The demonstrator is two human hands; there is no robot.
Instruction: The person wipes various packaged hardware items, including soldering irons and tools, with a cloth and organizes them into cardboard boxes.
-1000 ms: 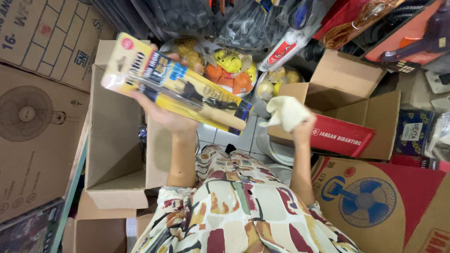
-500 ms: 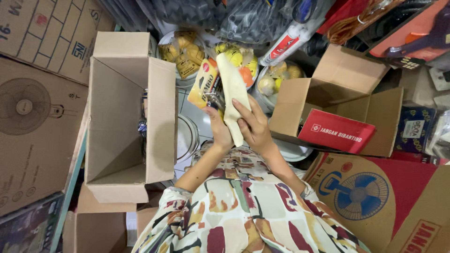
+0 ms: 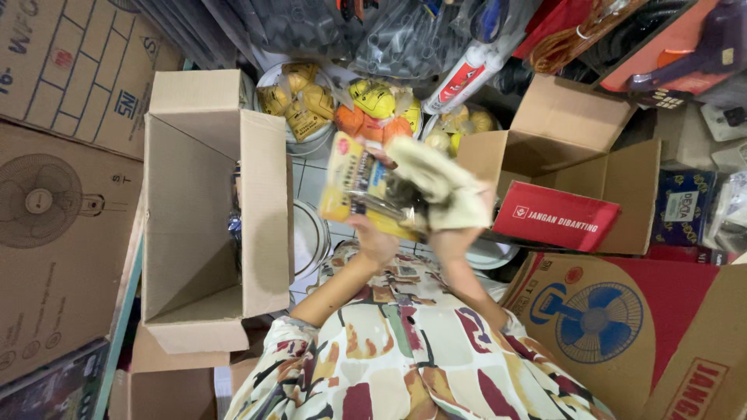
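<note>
I log: left hand point(image 3: 373, 237) grips yellow flat blister pack point(image 3: 366, 187), frame centre; right hand point(image 3: 455, 237) presses cream cloth point(image 3: 443, 190) onto it.

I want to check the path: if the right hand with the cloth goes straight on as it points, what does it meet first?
Probably the yellow package in the left hand: the right hand presses the cloth toward it, seemingly touching already.

Free room is left at twelve o'clock inside the open cardboard box point(image 3: 194, 233). Passage at three o'clock is blocked by the red-labelled carton point(image 3: 568, 179); bagged yellow goods point(image 3: 373, 105) crowd twelve o'clock.
</note>
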